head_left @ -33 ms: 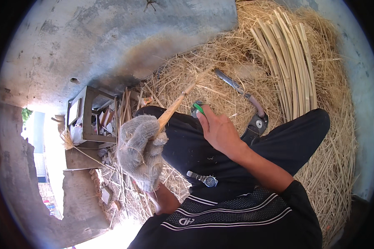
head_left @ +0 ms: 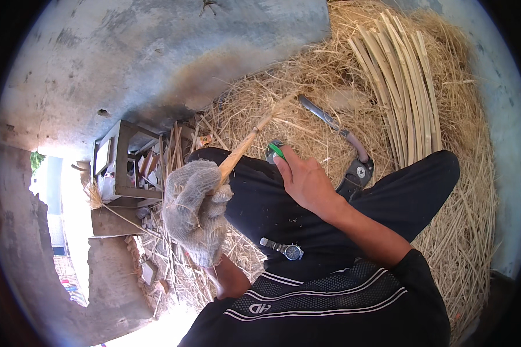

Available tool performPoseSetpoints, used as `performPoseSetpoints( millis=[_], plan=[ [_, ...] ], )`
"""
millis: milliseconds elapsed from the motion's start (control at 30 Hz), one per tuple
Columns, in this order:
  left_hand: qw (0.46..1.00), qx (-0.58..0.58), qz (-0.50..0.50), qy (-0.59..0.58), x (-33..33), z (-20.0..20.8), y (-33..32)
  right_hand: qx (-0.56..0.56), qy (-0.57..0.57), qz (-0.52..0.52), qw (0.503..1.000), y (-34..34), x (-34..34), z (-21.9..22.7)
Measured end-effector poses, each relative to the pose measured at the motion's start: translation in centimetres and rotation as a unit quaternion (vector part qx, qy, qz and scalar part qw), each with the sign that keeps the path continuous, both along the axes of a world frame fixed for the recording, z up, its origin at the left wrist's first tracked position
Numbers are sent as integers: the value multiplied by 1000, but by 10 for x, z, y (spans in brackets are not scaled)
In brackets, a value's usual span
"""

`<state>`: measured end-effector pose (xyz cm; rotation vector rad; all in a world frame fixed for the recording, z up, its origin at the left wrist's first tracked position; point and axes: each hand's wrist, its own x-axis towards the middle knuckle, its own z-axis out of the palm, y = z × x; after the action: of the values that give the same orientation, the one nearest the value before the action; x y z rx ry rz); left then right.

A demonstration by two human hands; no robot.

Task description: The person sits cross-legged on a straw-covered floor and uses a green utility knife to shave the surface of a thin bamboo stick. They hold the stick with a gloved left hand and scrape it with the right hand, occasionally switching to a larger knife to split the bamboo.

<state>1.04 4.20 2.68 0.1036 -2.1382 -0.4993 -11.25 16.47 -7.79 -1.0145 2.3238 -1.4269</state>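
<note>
My left hand (head_left: 195, 211), in a grey knitted work glove, is closed around a pale, peeled wooden stick (head_left: 237, 155). The stick points up and away to the right, its far end thin and frayed. My bare right hand (head_left: 307, 178) pinches a small green object (head_left: 276, 151) with a dark end, close to the stick's right side; its kind is not clear. Beyond that hand, on the straw, lies a tool with a curved grey blade (head_left: 318, 111) and a brown handle (head_left: 358, 147). The handle's near end meets a black piece with a round emblem (head_left: 358, 174).
A wristwatch (head_left: 292, 252) rests on my dark trousers (head_left: 260, 202). Long split wooden strips (head_left: 408, 87) lie bundled at far right on straw-like shavings (head_left: 463, 214). A cluttered wooden frame box (head_left: 124, 165) stands at left. Concrete walls (head_left: 127, 58) close in around me.
</note>
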Motion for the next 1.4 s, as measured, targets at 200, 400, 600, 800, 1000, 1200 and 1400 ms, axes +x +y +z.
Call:
performPoseSetpoints(
  millis=[200, 400, 600, 800, 1000, 1200, 1400],
  plan=[
    [958, 276, 58, -48, 11, -4, 12, -209, -50, 103, 971, 9, 18, 37],
    [985, 96, 24, -141, 10, 3, 7, -121, -85, 62, 987, 5, 6, 18],
    [994, -4, -28, -108, 3, 3, 3, -159, -22, 58, 985, -2, 7, 14],
    [944, 296, -20, -144, 36, -24, -23, -152, 53, 52, 986, -7, 15, 35],
    [974, -36, -91, -203, 14, 4, -20, 10, 37, -33, 999, -3, -9, -26],
    [987, 22, -66, -148, 12, -7, -5, -140, -4, 47, 989, 5, 11, 27],
    [980, 177, -10, -87, 13, -19, 1, -68, -10, -29, 997, -14, -9, -20]
  ],
)
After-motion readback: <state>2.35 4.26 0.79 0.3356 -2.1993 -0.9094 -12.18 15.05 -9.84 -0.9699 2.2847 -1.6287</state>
